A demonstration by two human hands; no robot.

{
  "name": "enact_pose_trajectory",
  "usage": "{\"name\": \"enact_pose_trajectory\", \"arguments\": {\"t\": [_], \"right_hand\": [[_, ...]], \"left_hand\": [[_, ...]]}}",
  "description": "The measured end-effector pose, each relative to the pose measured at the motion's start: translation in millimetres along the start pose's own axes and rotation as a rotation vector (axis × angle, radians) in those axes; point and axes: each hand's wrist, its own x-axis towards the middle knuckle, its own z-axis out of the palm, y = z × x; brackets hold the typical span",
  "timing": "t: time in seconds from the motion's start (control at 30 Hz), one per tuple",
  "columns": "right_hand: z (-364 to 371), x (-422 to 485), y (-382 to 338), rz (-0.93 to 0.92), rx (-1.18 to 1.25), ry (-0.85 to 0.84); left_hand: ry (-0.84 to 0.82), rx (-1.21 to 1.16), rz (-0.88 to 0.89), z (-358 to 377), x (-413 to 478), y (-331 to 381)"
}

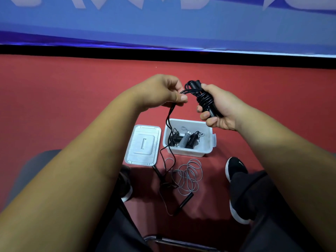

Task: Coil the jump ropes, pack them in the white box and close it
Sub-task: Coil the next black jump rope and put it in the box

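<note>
Cord of the black jump rope (204, 100) is wound in tight turns round its handles, and the right hand (218, 110) grips that bundle, fingers curled round it and thumb on the upper end. Just beside it, the left hand (163, 91) pinches the free length of the same cord between thumb and fingers. From that pinch a doubled strand hangs down past the near-left corner of the white box (189, 151) to the floor (72, 106), so this rope looks only partly coiled, with a fair length yet to wind. The white box stands open on the floor directly below the right hand. Inside it lie three wound bundles (185, 139), two black and one grey, which suggests that part of the packing is done. Its lid (143, 144) lies flat just to the left of the box, below the left hand, and is not yet on. Nearer the person than the box, a grey rope (189, 175) lies in loose loops on the floor, uncoiled, and a black handle (183, 202) lies at their near edge; whose handle it is I cannot tell. Judging from this, what is left is to finish this wrap, put the bundle in the box, coil and pack the grey rope, and fit the lid. A black shoe (234, 168) rests on the floor below the right forearm.
</note>
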Motion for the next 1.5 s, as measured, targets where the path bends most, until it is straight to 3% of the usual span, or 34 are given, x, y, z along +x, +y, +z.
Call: {"name": "enact_pose_trajectory", "arguments": {"t": [0.13,0.3,0.4,0.7,0.83,1.03,1.2,1.33,1.5], "right_hand": [[-1.1,0.1,-0.8,-0.004,0.020,0.027],[5.6,-4.6,-0.2,-0.052,0.012,-0.032],[9.0,-7.1,0.9,-0.082,0.011,-0.063],[5.3,-6.9,-6.4,-0.068,0.123,-0.045],[1.2,-5.3,-6.9,-0.049,0.138,0.005],[6.0,-9.7,-7.3,-0.040,0.134,-0.099],[5.6,-15.8,-11.4,-0.045,0.142,-0.186],[1.1,-12.4,-13.0,-0.049,0.211,-0.081],[-1.6,-6.6,-11.4,-0.058,0.261,0.008]], "left_hand": [[-0.094,-0.068,-0.050,0.5,-4.0,1.3],[-0.070,0.217,-0.144,2.9,1.6,-6.6],[-0.066,0.236,-0.181,7.0,3.1,-9.8],[-0.080,-0.152,-0.185,0.1,0.7,-10.6],[-0.142,-0.151,-0.186,-6.4,-1.9,-10.8],[0.118,0.133,-0.158,7.1,4.5,-4.5],[0.183,-0.009,-0.115,10.8,7.4,0.0],[0.096,-0.159,-0.063,0.8,3.2,-0.2],[-0.087,-0.007,-0.003,-4.8,-1.2,-0.8]]}}
